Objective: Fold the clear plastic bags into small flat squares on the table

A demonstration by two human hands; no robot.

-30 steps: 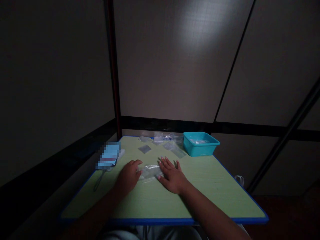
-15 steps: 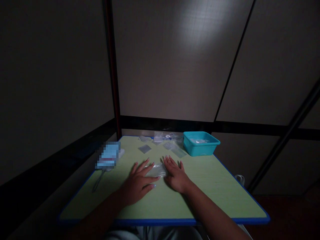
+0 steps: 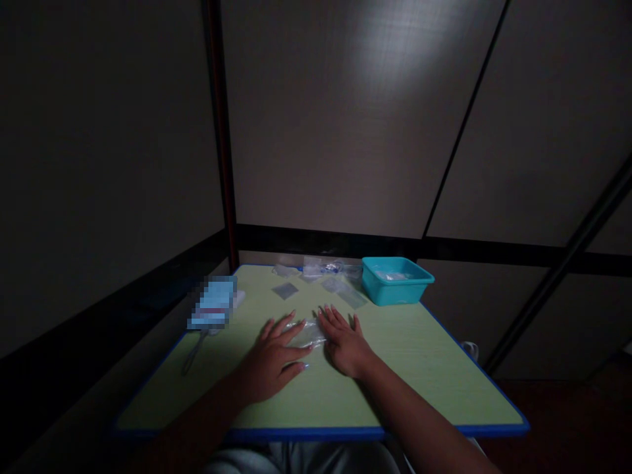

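A clear plastic bag (image 3: 307,334) lies flat on the pale green table (image 3: 415,368), between and partly under my two hands. My left hand (image 3: 271,365) rests on its left side with the fingers spread. On its right end lies my right hand (image 3: 345,342), palm down, with the fingers stretched out and the thumb tucked lower. The covered parts of the bag are hidden.
A turquoise basin (image 3: 397,293) with clear plastic inside stands at the back right. Several clear bags (image 3: 345,289) and a greyish square sheet (image 3: 285,290) lie toward the back. At the left edge is a blurred-out blue phone-like thing (image 3: 214,303) with a strap.
My right hand has shifted slightly left over the bag. My left hand stays nearly still, and the whole view has moved a little.
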